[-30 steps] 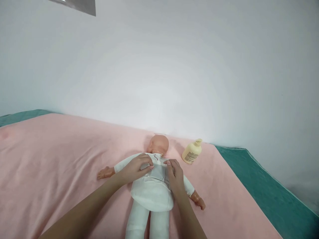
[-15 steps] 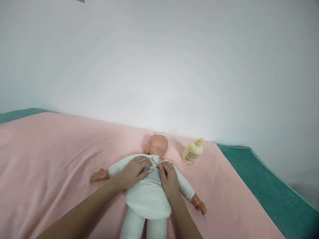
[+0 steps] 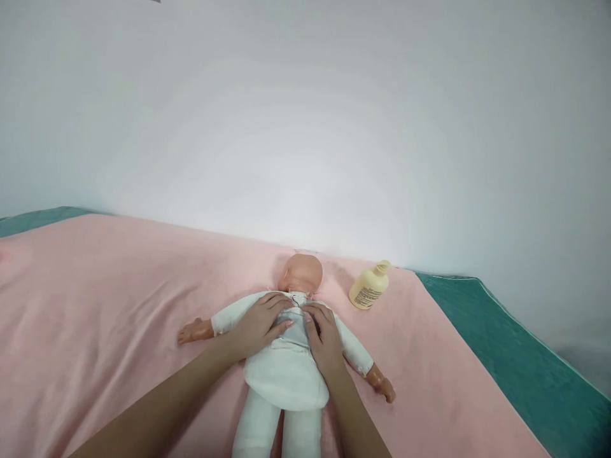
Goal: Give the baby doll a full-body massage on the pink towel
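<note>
Lying on a pink sheet [image 3: 119,286], a white cloth doll [image 3: 286,375] stretches away from the camera with its legs nearest and its smooth head [image 3: 305,272] at the far end. Its face is out of sight, and it seems to be belly down. Both of the person's hands rest on its upper torso, one to either side of a pale grey panel [image 3: 294,332]. The left hand [image 3: 258,326] has its fingers loosely extended toward the neck, thumb set apart and reaching onto the panel; the right hand [image 3: 325,336] mirrors it, fingers slightly bent — neither is clenched around anything. The fingertips of the two hands are close together but apart, with a thin dark thread [image 3: 295,300] just beyond them near the neck. The doll's arms spread outward, each ending in a brown plastic hand. To the right of the head — near it but not touching — a pale yellow pump bottle [image 3: 368,291] stands on the sheet. Green fabric [image 3: 515,346] shows past the pink edges, and a white wall [image 3: 305,127] rises behind.
</note>
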`<control>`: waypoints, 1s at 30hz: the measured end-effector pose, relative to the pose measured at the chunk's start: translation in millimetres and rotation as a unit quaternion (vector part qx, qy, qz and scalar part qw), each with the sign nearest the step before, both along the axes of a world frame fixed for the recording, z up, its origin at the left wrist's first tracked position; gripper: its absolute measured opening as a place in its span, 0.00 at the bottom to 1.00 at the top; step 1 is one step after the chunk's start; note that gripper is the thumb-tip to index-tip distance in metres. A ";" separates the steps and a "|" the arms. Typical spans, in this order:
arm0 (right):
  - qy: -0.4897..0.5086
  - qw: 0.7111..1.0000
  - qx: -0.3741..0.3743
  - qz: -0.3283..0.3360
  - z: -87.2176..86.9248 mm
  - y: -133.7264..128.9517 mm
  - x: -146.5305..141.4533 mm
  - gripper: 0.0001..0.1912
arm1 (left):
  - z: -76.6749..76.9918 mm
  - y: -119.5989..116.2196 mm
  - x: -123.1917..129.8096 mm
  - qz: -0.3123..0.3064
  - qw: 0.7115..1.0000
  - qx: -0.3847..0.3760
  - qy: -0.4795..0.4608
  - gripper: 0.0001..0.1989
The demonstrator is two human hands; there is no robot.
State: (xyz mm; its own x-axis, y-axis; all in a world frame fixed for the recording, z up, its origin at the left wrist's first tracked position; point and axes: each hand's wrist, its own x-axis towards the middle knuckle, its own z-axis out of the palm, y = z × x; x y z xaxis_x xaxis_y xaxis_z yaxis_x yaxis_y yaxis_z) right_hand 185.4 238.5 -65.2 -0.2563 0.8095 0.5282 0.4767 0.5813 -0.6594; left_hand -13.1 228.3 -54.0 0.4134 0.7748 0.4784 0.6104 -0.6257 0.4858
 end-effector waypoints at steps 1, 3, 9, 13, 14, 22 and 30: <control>-0.004 1.000 -0.005 0.000 0.1 0.5 -0.3 0.11 | 0.0 0.0 -0.1 -0.001 1.000 -0.001 0.003 0.17; -0.011 1.000 -0.012 0.001 0.1 1.4 -0.7 0.12 | 0.0 0.2 -0.5 -0.003 1.000 -0.005 0.006 0.17; -0.021 1.000 -0.011 0.000 -1.7 2.0 0.1 0.12 | 0.1 0.5 -1.0 -0.005 1.000 -0.011 0.008 0.16; -0.022 1.000 0.001 -0.010 -4.4 1.3 1.1 0.13 | -0.7 0.2 -0.8 -0.001 1.000 -0.002 0.001 0.17; -0.023 1.000 0.003 -0.012 -5.1 1.5 1.3 0.13 | -1.1 0.2 -0.8 0.002 1.000 -0.001 -0.001 0.18; -0.058 0.998 -0.001 -0.008 -7.3 5.7 0.7 0.15 | -4.2 1.6 -1.3 0.010 1.000 -0.005 0.013 0.20; -0.021 1.000 -0.009 -0.013 -4.1 1.5 0.4 0.14 | -3.1 1.2 -2.4 0.008 1.000 -0.015 0.016 0.21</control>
State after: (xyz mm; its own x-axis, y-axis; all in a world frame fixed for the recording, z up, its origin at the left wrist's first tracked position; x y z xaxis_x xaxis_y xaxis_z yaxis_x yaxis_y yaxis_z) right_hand 185.9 240.0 -69.4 -0.2563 0.8252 0.5033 0.5199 0.5566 -0.6480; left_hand -15.4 229.5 -57.1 0.4156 0.7949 0.4421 0.6352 -0.6015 0.4845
